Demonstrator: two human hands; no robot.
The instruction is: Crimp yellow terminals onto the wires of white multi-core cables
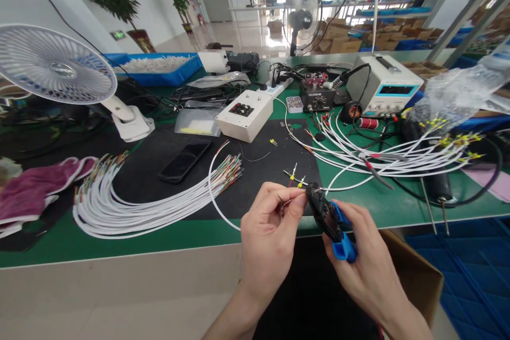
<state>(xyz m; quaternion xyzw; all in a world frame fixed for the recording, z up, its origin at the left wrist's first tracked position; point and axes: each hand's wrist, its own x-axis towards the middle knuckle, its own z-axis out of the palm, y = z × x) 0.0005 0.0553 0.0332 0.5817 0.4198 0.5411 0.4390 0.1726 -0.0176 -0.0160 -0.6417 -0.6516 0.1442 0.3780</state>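
My left hand (270,234) is closed in a pinch on the thin wire ends of a white cable (217,207), just in front of the bench edge. My right hand (368,265) is wrapped round a black crimping tool with blue handles (330,220). The tool's black jaws sit right at the wire tips held by my left fingers. Loose wires with yellow terminals (295,175) lie on the black mat (274,164) just beyond my hands.
A bundle of white cables (119,207) with coloured ends lies left. More white cables (398,156) with yellow terminals spread right. Also on the green bench: a black phone (185,159), white switch box (245,114), white fan (56,66), power supply (384,90), soldering station (319,98). A cardboard box (416,271) sits below right.
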